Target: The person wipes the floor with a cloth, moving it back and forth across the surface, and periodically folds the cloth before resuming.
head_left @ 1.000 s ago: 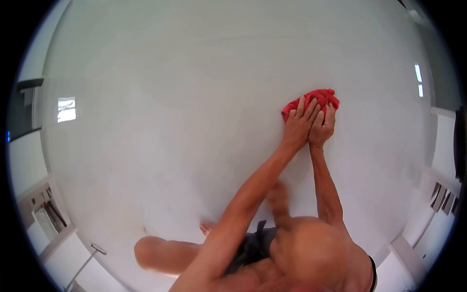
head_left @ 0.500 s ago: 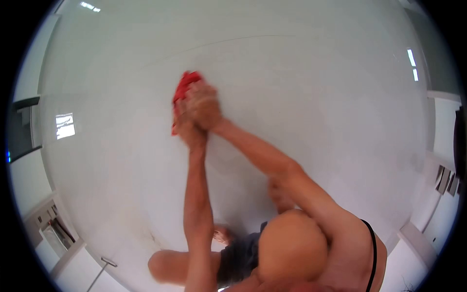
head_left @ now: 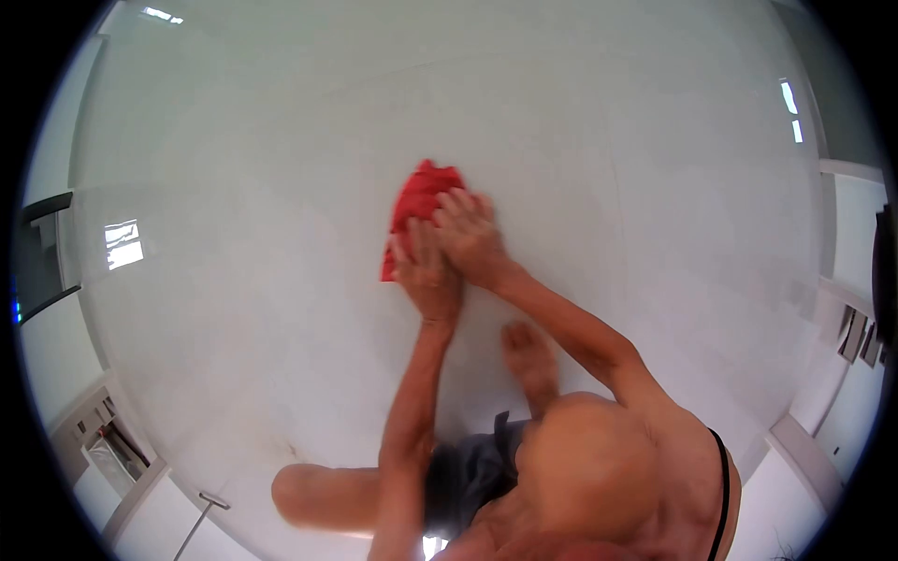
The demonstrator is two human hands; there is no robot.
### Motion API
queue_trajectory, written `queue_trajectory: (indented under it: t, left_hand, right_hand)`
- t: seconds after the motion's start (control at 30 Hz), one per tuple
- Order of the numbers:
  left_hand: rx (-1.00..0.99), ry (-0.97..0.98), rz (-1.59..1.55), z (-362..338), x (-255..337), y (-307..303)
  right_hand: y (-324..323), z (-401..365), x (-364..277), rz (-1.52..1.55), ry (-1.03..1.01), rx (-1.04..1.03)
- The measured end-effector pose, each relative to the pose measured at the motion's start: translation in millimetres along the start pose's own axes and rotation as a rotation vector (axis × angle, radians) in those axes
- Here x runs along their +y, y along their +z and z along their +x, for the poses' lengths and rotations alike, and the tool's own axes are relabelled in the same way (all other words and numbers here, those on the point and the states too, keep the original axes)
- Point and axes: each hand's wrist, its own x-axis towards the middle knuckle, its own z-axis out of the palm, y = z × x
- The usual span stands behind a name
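Observation:
A crumpled red cloth (head_left: 426, 192) lies on the glossy pale floor (head_left: 281, 168), ahead of my body. My left hand (head_left: 430, 276) presses flat on its lower part, fingers stretched out and apart. Beside it, my right hand (head_left: 470, 237) rests on the cloth's right edge, fingers spread forward. The two hands touch or nearly touch at their inner sides. Both palms face down, so whatever is beneath them is hidden.
My bare foot (head_left: 530, 353) is on the floor behind my right hand, and my bent knee (head_left: 309, 496) sticks out to the left. A long-handled squeegee-like tool (head_left: 213, 500) stands at lower left. White cabinets (head_left: 64, 346) and a dark appliance (head_left: 42, 248) line the left side.
Both hands have slid the red cloth to the right and slightly toward my body. More of my right foot shows now.

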Motion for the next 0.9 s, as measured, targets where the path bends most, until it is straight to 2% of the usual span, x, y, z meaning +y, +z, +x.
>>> queue_trajectory:
  t: [0.13,0.27,0.4,0.5,0.6,0.67,0.73,0.8,0.9]
  left_hand:
    - [-0.115,0.060,-0.242,-25,93,-7]
    - [-0.116,0.135,-0.323,-17,128,1]
    - [-0.035,0.155,-0.299,46,112,32]
    - [-0.011,0.188,-0.142,104,86,59]
    - [-0.035,0.155,-0.082,131,40,57]
    - [-0.054,0.073,-0.038,113,7,46]
    - [0.044,0.017,-0.065,77,-22,29]
    - [0.023,-0.040,-0.012,36,-40,5]
    - [-0.002,-0.078,0.033,9,-48,-9]
  right_hand:
    - [-74,-79,38,-0.136,0.162,-0.025]
    - [-87,-100,67,-0.181,0.225,0.079]
    - [-58,-33,100,-0.175,0.183,0.155]
    - [-19,25,123,-0.232,0.219,0.140]
    - [23,69,105,-0.246,0.240,0.126]
    - [42,72,67,-0.179,0.188,0.081]
    - [44,60,19,-0.138,0.107,0.001]
    - [41,34,-22,0.012,0.045,0.023]
    - [12,13,-45,0.137,0.043,-0.023]
